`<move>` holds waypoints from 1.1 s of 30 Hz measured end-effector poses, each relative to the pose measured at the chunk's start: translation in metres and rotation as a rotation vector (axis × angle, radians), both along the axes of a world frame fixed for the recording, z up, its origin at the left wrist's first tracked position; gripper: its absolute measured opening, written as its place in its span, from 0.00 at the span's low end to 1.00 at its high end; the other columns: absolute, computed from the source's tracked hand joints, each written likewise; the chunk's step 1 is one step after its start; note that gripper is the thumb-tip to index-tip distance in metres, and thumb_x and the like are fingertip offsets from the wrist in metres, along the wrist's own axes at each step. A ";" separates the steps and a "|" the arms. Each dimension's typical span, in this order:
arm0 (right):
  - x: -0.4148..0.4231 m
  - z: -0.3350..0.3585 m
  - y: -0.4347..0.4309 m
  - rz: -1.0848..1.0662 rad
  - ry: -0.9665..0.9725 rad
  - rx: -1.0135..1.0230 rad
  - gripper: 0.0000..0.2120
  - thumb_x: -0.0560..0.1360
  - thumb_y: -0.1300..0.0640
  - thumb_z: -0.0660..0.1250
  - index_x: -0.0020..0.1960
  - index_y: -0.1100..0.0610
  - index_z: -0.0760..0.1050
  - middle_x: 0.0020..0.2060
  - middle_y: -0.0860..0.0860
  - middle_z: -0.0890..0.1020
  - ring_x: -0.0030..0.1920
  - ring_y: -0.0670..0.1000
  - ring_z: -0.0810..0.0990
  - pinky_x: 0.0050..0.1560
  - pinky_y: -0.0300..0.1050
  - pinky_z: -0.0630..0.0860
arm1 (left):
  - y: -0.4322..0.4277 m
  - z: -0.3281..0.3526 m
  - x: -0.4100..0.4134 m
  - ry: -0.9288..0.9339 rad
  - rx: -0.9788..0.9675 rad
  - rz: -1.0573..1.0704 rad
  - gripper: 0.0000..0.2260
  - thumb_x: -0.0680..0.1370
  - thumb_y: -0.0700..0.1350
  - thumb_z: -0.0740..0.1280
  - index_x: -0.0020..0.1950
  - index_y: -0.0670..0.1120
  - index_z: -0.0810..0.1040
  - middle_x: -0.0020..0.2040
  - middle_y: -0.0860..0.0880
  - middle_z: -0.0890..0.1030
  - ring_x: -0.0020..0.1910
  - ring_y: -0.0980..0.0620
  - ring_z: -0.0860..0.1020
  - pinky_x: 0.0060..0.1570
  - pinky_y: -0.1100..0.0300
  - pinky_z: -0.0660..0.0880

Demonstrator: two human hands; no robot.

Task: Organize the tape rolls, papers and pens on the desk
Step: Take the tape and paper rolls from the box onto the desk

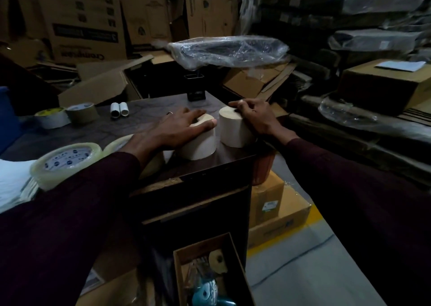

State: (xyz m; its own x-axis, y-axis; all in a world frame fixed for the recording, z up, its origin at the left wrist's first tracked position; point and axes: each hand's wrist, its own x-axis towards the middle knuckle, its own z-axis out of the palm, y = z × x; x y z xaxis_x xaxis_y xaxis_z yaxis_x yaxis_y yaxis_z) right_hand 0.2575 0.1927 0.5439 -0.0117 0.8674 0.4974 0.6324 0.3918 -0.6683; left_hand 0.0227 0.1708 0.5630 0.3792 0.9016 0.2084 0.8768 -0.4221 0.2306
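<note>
Left hand [179,128] flat atop 1 upright cream roll [200,147]; right hand [254,116] curled round its cream twin [235,130]. I judge a nudge could tip the twin off the dark bench [144,114] at its corner.

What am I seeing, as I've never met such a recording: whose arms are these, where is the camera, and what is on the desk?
No machine here: this single picture comes from a camera worn on a person's head, looking down at their own sleeved arms. The left hand lies over the left roll; the right hand's curled fingers hold the top of the right roll. Both cream rolls stand side by side near the desk corner. Further left lie tape rolls, white paper and two small white tubes.
</note>
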 end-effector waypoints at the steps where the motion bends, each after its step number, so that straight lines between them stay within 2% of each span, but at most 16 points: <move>1: 0.000 0.000 -0.001 -0.005 0.002 0.002 0.16 0.82 0.57 0.58 0.60 0.55 0.82 0.56 0.52 0.85 0.57 0.45 0.80 0.54 0.37 0.73 | 0.002 0.000 0.001 -0.008 -0.011 -0.009 0.34 0.70 0.76 0.48 0.72 0.62 0.64 0.66 0.47 0.71 0.66 0.43 0.69 0.65 0.45 0.66; 3: 0.000 -0.001 -0.003 -0.010 0.013 0.009 0.16 0.81 0.56 0.58 0.59 0.55 0.83 0.55 0.52 0.85 0.58 0.48 0.81 0.57 0.40 0.74 | 0.005 -0.001 0.001 -0.037 -0.030 -0.015 0.36 0.67 0.77 0.49 0.71 0.63 0.65 0.65 0.47 0.71 0.66 0.43 0.70 0.65 0.44 0.66; 8: 0.002 -0.002 -0.008 -0.059 -0.010 0.060 0.16 0.81 0.55 0.58 0.58 0.55 0.83 0.56 0.52 0.85 0.58 0.49 0.81 0.59 0.44 0.76 | 0.010 -0.003 -0.001 -0.064 -0.038 -0.022 0.39 0.64 0.78 0.49 0.71 0.64 0.65 0.64 0.47 0.71 0.66 0.43 0.70 0.61 0.49 0.66; 13: 0.004 -0.008 -0.005 -0.107 0.015 0.092 0.18 0.79 0.49 0.58 0.57 0.53 0.84 0.54 0.52 0.86 0.57 0.49 0.83 0.59 0.49 0.78 | 0.014 -0.003 -0.001 -0.075 -0.044 -0.018 0.40 0.63 0.78 0.50 0.72 0.63 0.65 0.64 0.46 0.71 0.66 0.43 0.69 0.62 0.50 0.66; 16: 0.003 -0.009 -0.008 -0.124 0.025 0.107 0.18 0.81 0.48 0.58 0.56 0.53 0.84 0.53 0.52 0.86 0.57 0.49 0.83 0.60 0.49 0.78 | 0.017 -0.003 -0.002 -0.075 -0.057 -0.017 0.42 0.62 0.79 0.49 0.73 0.62 0.64 0.65 0.46 0.70 0.66 0.43 0.69 0.64 0.48 0.67; 21: 0.003 -0.011 -0.008 -0.127 0.043 0.083 0.22 0.78 0.42 0.56 0.55 0.51 0.85 0.52 0.49 0.86 0.57 0.47 0.83 0.60 0.50 0.78 | 0.022 -0.004 -0.002 -0.083 -0.077 -0.010 0.38 0.66 0.77 0.52 0.73 0.63 0.64 0.67 0.46 0.69 0.68 0.42 0.68 0.66 0.47 0.66; 24: 0.002 -0.012 -0.007 -0.136 0.040 0.089 0.21 0.78 0.43 0.56 0.55 0.51 0.85 0.52 0.49 0.86 0.57 0.47 0.83 0.60 0.49 0.78 | 0.020 -0.003 -0.003 -0.096 -0.091 -0.012 0.39 0.64 0.78 0.52 0.73 0.63 0.64 0.66 0.46 0.69 0.68 0.42 0.68 0.66 0.47 0.66; 27: 0.001 -0.013 -0.008 -0.136 0.048 0.092 0.20 0.78 0.45 0.57 0.55 0.51 0.85 0.53 0.49 0.86 0.57 0.47 0.83 0.60 0.49 0.78 | 0.017 -0.002 -0.003 -0.115 -0.104 -0.019 0.37 0.67 0.76 0.54 0.73 0.62 0.64 0.67 0.46 0.68 0.68 0.42 0.67 0.64 0.49 0.66; 30: 0.000 -0.013 -0.008 -0.133 0.053 0.085 0.21 0.76 0.43 0.57 0.55 0.51 0.85 0.53 0.50 0.86 0.57 0.48 0.83 0.60 0.50 0.79 | 0.016 -0.001 -0.001 -0.124 -0.102 -0.014 0.39 0.64 0.77 0.54 0.73 0.63 0.65 0.67 0.46 0.68 0.69 0.42 0.67 0.68 0.47 0.66; 33: 0.001 -0.011 -0.007 -0.133 0.035 0.077 0.27 0.73 0.37 0.55 0.56 0.51 0.84 0.54 0.51 0.86 0.57 0.48 0.83 0.59 0.51 0.79 | 0.015 -0.001 -0.001 -0.127 -0.090 -0.011 0.43 0.60 0.80 0.52 0.72 0.63 0.65 0.66 0.46 0.69 0.68 0.43 0.67 0.68 0.45 0.65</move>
State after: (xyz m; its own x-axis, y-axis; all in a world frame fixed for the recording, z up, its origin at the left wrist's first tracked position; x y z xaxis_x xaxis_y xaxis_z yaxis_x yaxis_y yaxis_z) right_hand 0.2581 0.1854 0.5324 0.1193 0.8195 0.5605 0.6590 0.3569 -0.6621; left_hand 0.0215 0.1858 0.5622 0.3645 0.9149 0.1737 0.8338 -0.4037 0.3766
